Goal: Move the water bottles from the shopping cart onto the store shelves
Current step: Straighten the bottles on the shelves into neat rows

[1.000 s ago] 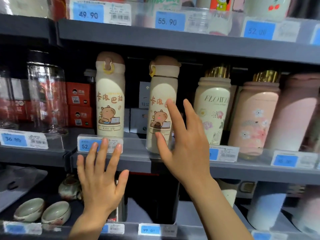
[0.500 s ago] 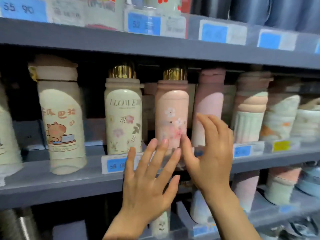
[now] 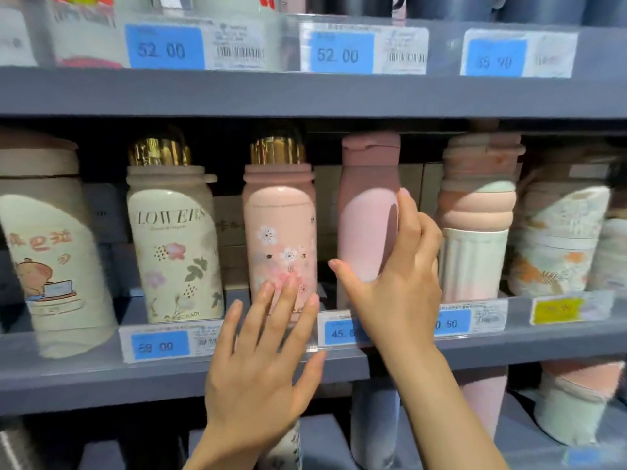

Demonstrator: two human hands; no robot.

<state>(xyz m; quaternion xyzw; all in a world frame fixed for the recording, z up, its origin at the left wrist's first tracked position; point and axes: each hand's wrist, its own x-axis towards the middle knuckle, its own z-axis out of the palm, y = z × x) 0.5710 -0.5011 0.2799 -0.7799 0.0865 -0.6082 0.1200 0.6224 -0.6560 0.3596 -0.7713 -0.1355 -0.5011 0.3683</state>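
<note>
Several water bottles stand in a row on the grey middle shelf (image 3: 84,378). My right hand (image 3: 397,286) holds the plain pink bottle (image 3: 364,225) with the mauve cap: the thumb crosses its lower front and the fingers curl round its right side. My left hand (image 3: 264,361) is open with straight, spread fingers. Its fingertips lie in front of the base of the pink blossom bottle (image 3: 278,232) with the gold cap, at the shelf edge. The shopping cart is out of view.
To the left stand a cream FLOWERS bottle (image 3: 173,245) and a cream cartoon bottle (image 3: 51,249). A ribbed pink-and-white bottle (image 3: 475,259) stands close on the right. The upper shelf (image 3: 305,93) hangs just above the caps. Price tags (image 3: 159,346) line the shelf edges, and more bottles stand below.
The view has swung right along the shelf. My right hand left the cartoon bottle and now holds the plain pink bottle. My left hand followed, staying open.
</note>
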